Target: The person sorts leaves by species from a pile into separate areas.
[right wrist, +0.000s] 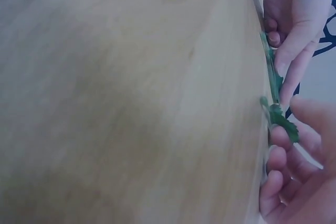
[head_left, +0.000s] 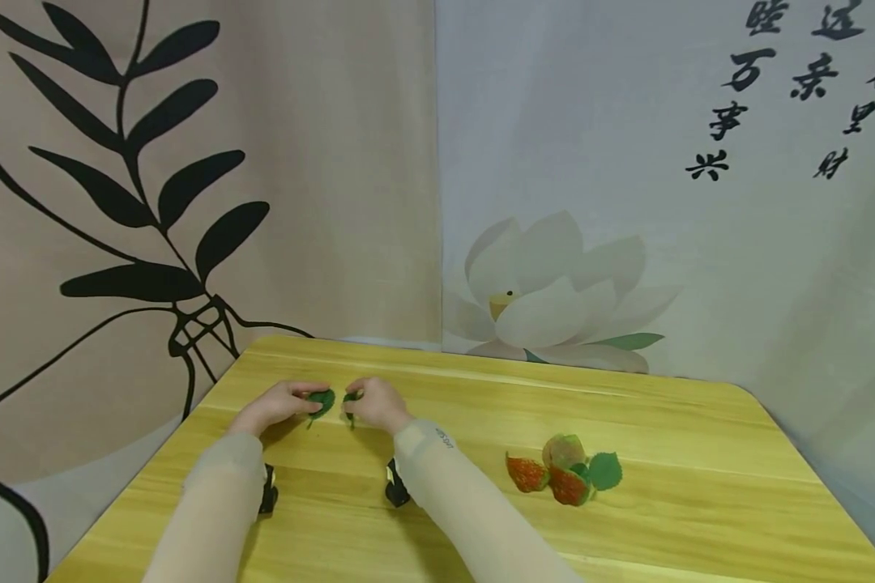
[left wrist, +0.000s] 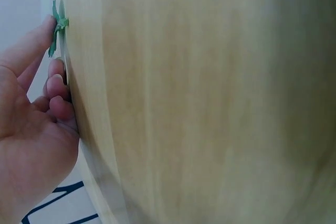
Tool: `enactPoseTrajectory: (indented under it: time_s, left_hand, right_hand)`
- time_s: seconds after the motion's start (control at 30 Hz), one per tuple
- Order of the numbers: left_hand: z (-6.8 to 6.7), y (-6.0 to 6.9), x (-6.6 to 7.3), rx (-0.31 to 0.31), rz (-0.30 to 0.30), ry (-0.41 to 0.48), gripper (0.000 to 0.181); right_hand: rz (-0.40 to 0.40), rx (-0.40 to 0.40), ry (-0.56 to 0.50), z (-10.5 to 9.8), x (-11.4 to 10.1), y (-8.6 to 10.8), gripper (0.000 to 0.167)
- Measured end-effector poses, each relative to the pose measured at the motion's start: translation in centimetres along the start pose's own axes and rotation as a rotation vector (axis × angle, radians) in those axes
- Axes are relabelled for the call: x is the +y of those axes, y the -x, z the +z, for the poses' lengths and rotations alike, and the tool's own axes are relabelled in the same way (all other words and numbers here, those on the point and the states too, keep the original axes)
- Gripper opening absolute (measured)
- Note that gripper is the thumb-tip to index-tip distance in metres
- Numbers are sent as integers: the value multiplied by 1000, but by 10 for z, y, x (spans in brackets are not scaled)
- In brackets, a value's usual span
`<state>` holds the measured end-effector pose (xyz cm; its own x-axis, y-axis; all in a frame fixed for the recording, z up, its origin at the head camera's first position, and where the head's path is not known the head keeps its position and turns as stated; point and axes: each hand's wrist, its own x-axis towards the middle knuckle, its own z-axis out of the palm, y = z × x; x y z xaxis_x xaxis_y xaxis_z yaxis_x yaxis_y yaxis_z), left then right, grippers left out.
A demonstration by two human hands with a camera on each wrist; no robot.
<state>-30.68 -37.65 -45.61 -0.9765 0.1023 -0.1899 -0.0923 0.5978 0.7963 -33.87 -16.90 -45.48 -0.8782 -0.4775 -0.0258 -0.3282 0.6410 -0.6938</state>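
Over the far left part of the wooden table [head_left: 321,534], my left hand [head_left: 280,403] pinches a green leaf [head_left: 324,401] with a short stem between thumb and fingers. Just to its right, my right hand [head_left: 381,403] pinches a second green leaf [head_left: 349,403], mostly covered by the fingers. The two leaves are close together, with a small gap between them in the head view. In the right wrist view the serrated edge of the right hand's leaf [right wrist: 284,123] shows. The left wrist view has the left hand's leaf [left wrist: 54,32] nearly edge-on.
Right of the right forearm lies a cluster: two red strawberry-like pieces [head_left: 527,474], a yellow-green and pinkish round piece [head_left: 563,450] and another green leaf [head_left: 605,470]. Behind the table's far edge hangs a printed curtain [head_left: 350,202].
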Motion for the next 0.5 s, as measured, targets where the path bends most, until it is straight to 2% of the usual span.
enactPoseTrajectory:
  time_s: [0.2, 0.5]
  left_hand:
    - [1, 1, -1, 2, -7, 30, 51]
    - [0, 3, -1, -4, -5, 28, 52]
  right_hand:
    - [-12, -8, -66, -1, 3, 0, 32]
    - [-78, -30, -148, -5, 3, 2, 35]
